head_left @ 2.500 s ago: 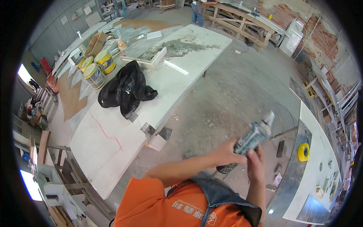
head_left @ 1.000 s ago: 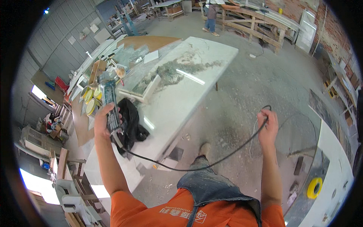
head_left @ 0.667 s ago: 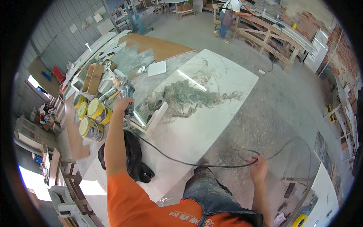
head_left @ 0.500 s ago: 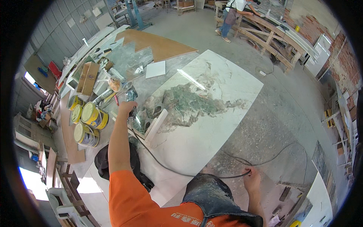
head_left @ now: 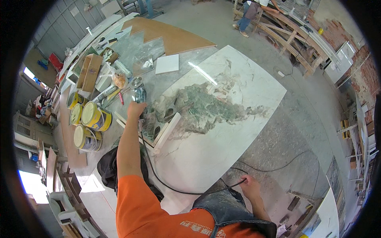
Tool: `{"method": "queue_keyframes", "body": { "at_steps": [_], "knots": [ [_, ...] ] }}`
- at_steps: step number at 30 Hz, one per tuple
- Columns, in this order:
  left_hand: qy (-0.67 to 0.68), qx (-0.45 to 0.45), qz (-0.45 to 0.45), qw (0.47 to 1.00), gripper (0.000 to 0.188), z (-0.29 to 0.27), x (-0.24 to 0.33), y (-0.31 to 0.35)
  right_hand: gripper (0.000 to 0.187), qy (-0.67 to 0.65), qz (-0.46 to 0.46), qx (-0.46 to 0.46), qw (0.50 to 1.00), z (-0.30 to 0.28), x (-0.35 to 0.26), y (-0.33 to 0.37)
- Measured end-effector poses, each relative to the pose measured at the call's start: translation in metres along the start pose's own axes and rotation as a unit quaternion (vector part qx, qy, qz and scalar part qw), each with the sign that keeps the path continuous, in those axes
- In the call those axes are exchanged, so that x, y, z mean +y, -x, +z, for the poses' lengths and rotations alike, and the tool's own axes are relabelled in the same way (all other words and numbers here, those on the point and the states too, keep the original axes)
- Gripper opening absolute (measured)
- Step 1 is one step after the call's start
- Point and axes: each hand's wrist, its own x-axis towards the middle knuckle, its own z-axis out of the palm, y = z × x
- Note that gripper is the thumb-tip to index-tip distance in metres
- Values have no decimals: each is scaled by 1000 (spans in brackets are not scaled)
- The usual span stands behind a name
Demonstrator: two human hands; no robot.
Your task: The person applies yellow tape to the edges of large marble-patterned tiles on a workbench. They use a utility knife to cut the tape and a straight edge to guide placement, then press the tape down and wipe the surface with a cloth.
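Note:
My left hand [head_left: 136, 110] is wrapped round the body of an angle grinder [head_left: 139, 94], its round disc end pointing away from me. The grinder is over the left side of a large white stone slab [head_left: 234, 137] with green-grey veining. A black power cable [head_left: 174, 192] runs from the grinder's rear, loops across the slab's near edge and reaches my right hand [head_left: 249, 186]. My right hand pinches this cable at the lower right, beyond the slab's edge. Close by the grinder, narrow white strips [head_left: 167, 133] form a corner on the slab.
Yellow buckets [head_left: 96, 116] stand left of the grinder, near a wooden box [head_left: 89, 72], a sealant tube [head_left: 106, 92] and a red marker [head_left: 121, 98]. A brown stepped board [head_left: 174, 39] and a white tile [head_left: 167, 64] lie beyond. Another person works at a wooden bench [head_left: 291, 35].
My right hand has moved left, bringing the cable with it, and the cable now hangs in a deeper loop. My left hand still grips the grinder. The view has shifted slightly.

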Motion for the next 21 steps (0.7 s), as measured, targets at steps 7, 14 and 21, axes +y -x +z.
{"method": "queue_keyframes", "body": {
  "at_steps": [7, 14, 21],
  "knots": [
    [23, -18, 27, 999, 74, 5, -2, 11, 44, -31, -32, -47, 998, 48, 36, 9],
    [-138, 160, 221, 952, 83, -9, -110, 22, 46, -43, -77, -81, 993, 45, 73, 47],
    [-222, 324, 392, 832, 63, 54, 7, 222, 49, -128, 50, 20, 990, 38, 176, 143]
  ]
}}
